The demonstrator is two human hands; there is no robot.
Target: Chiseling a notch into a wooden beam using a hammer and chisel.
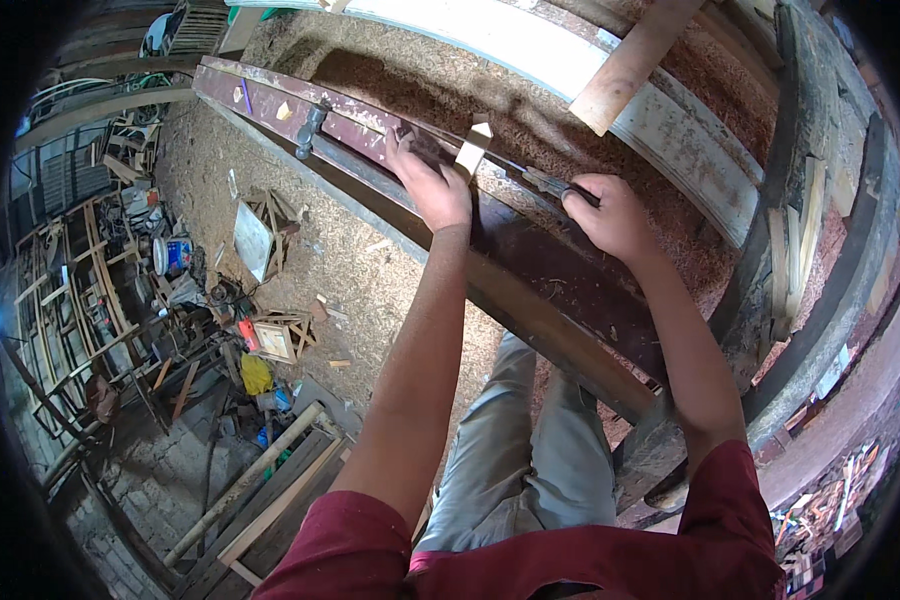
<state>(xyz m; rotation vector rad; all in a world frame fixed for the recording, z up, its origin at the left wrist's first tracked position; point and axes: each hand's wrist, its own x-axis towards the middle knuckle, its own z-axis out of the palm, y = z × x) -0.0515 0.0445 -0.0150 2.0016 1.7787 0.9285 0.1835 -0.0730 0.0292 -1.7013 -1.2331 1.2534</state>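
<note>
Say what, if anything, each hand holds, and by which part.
The right hand grips a tool by its dark handle. The left hand is at the near end of a pale wooden piece; whether it grips that cannot be told.

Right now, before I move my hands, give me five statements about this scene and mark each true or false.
1. The right hand grips a dark-handled tool. True.
2. The left hand is closed around the hammer. False: the hammer lies apart, to that hand's left.
3. A purple stick lies farther left than the hammer. True.
4. The sleeves are bright yellow. False: they are dark red.
5. A pale wood piece stands out beside the left hand. True.
</note>
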